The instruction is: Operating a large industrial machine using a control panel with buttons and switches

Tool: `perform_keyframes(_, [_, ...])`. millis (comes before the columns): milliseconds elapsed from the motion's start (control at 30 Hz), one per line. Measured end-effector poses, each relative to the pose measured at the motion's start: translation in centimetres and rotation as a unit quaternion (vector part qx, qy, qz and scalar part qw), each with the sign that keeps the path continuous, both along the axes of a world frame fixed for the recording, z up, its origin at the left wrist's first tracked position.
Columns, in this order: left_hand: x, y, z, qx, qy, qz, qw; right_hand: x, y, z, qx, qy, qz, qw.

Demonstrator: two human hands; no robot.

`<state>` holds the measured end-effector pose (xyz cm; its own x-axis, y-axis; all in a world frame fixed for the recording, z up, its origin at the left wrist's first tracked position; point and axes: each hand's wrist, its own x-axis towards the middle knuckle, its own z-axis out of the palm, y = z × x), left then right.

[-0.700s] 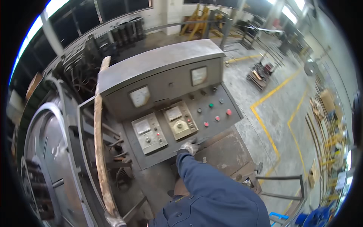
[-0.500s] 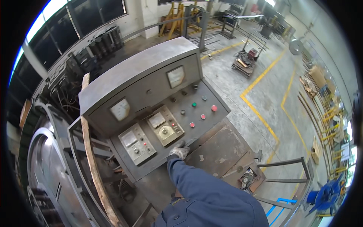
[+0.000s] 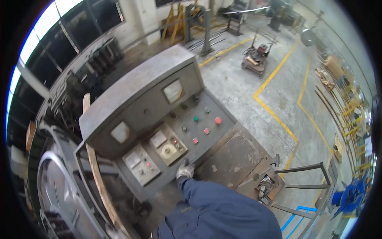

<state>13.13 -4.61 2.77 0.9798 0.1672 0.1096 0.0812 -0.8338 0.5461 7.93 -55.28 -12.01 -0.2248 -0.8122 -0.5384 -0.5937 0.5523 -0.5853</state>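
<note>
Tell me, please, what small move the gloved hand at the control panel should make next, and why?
Probably lift the right hand slightly up to the beige control box. The gloved hand rests at the lower edge of the grey control panel, just below that box; the red and green push buttons lie farther away.

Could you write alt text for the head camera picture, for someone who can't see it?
A gloved hand in a blue sleeve rests at the lower edge of a grey control console with dials and red and green buttons, on a workshop floor marked with yellow lines.
</note>
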Motion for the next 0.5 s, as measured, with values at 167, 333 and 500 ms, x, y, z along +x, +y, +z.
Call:
perform_keyframes(167, [1.4, -16.9, 2.6, -0.099, 0.079, -0.127, 0.984, -3.1, -2.1, -3.1, -0.075, -0.031, 0.211, 0.974])
perform_keyframes(333, [1.5, -25.2, 1.6, 0.04, 0.095, -0.235, 0.966, -5.2, -4.0, -1.7, 0.002, 0.011, 0.305, 0.952])
perform_keyframes(500, [2.4, -29.7, -0.9, 0.101, 0.126, -0.288, 0.944, -6.2, -6.0, -4.4, 0.085, -0.037, 0.365, 0.926])
